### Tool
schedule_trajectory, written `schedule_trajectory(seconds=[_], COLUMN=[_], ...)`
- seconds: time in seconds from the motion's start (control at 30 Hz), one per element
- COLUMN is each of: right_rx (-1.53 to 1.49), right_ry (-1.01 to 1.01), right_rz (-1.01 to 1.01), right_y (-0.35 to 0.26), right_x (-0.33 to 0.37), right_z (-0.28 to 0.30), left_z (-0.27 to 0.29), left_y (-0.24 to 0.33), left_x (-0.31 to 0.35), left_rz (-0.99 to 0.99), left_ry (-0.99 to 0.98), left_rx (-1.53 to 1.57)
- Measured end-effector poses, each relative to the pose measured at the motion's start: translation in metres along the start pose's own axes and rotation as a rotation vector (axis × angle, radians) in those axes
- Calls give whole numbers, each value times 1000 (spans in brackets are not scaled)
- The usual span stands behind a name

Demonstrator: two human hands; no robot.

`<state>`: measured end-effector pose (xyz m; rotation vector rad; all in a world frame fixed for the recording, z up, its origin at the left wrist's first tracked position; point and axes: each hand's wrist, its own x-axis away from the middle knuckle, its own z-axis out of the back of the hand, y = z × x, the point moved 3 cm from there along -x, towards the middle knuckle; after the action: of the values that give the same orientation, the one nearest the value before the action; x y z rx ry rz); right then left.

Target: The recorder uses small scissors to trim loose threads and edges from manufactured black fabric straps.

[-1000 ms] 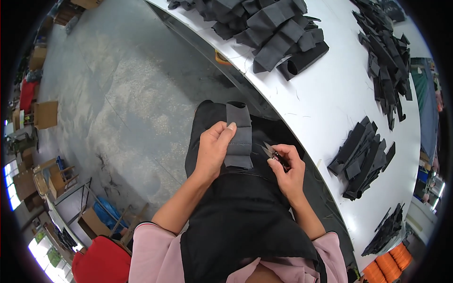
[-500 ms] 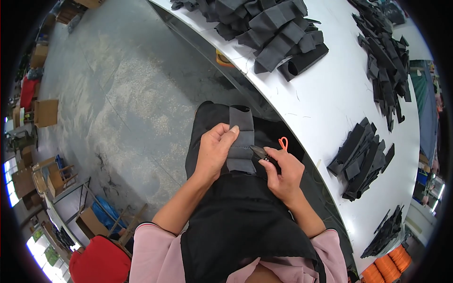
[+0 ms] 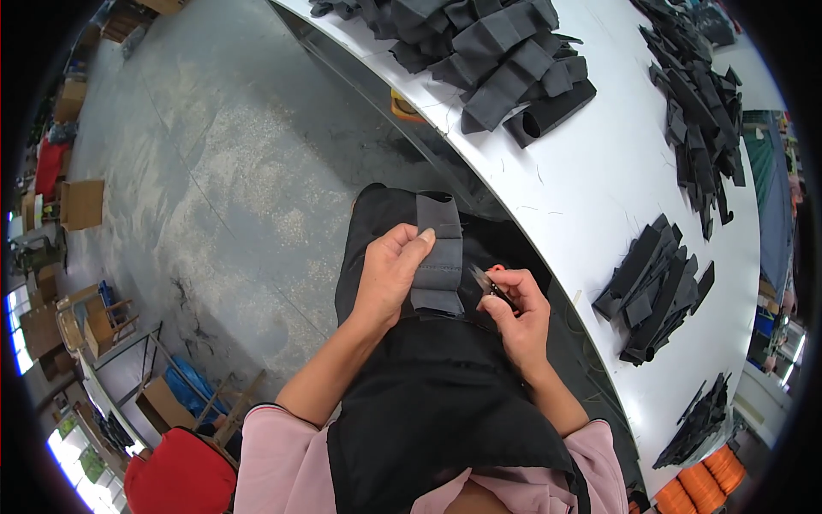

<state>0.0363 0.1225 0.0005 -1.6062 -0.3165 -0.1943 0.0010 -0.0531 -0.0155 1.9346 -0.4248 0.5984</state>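
A dark grey stitched fabric strip (image 3: 439,254) lies lengthwise over the black apron (image 3: 437,377) on my lap. My left hand (image 3: 390,270) pinches the strip's left edge, thumb on top. Just off its right edge, my right hand (image 3: 516,310) grips small thread snips (image 3: 486,282) with dark blades pointing up and left toward the strip. A bit of the snips' orange loop shows above my fingers; the rest of the handle is mostly hidden in my hand. Blades and fabric are apart.
On the white table (image 3: 565,197) to my right lie a large heap of grey fabric strips (image 3: 505,60), a smaller pile (image 3: 655,291) and more dark strips (image 3: 698,120) farther back. Loose threads dot the tabletop. A red chair (image 3: 181,475) stands at lower left, a cardboard box (image 3: 82,204) beyond.
My right hand has drawn the snips slightly right, away from the strip's edge, and turned them, so less of the orange loop shows. My left hand and the strip stay nearly still.
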Motion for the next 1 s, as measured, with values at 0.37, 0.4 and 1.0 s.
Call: schedule_trajectory(seconds=[0.37, 0.4, 1.0], right_rx=[811, 890, 875], right_ry=[83, 48, -199], right_rz=[711, 711, 630], right_y=[-42, -43, -48], right_x=[-4, -7, -18], right_z=[-10, -11, -8], left_z=[1, 2, 2], left_y=[-2, -2, 1], left_x=[1, 0, 1], left_rz=[-70, -94, -165], left_ry=[41, 38, -11], left_rx=[-111, -154, -334])
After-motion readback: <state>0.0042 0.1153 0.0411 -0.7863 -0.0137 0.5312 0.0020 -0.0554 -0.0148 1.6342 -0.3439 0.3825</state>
